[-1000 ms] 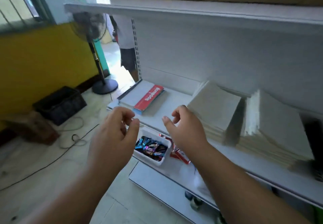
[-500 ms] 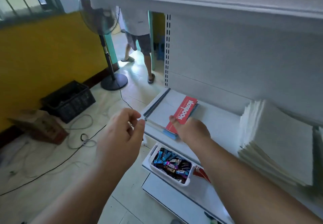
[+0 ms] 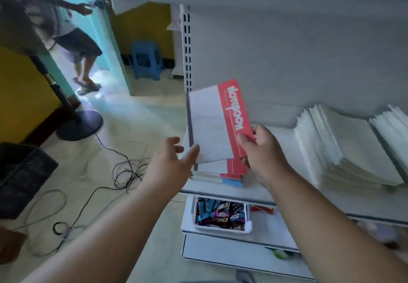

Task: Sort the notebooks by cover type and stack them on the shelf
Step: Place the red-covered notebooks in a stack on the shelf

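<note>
A white notebook with a red "NOTEBOOK" band (image 3: 215,123) is tilted up off a small stack of notebooks (image 3: 220,173) at the left end of the white shelf (image 3: 276,191). My right hand (image 3: 262,148) pinches the lifted notebook's red lower right corner. My left hand (image 3: 171,163) hovers by its lower left corner with relaxed fingers, holding nothing. Two tall stacks of plain white notebooks (image 3: 344,148) lean on the shelf to the right.
A white tray of wrapped candies (image 3: 218,215) sits on the lower shelf. Left of the shelf are a fan stand (image 3: 77,123), loose cables (image 3: 125,172), a black crate (image 3: 22,179), a blue stool (image 3: 146,59) and a person in the doorway (image 3: 72,39).
My view has swung left and closer to the shelf's left end. My right hand has taken the top red-banded notebook and raised it off the stack; my left hand has moved up beside it.
</note>
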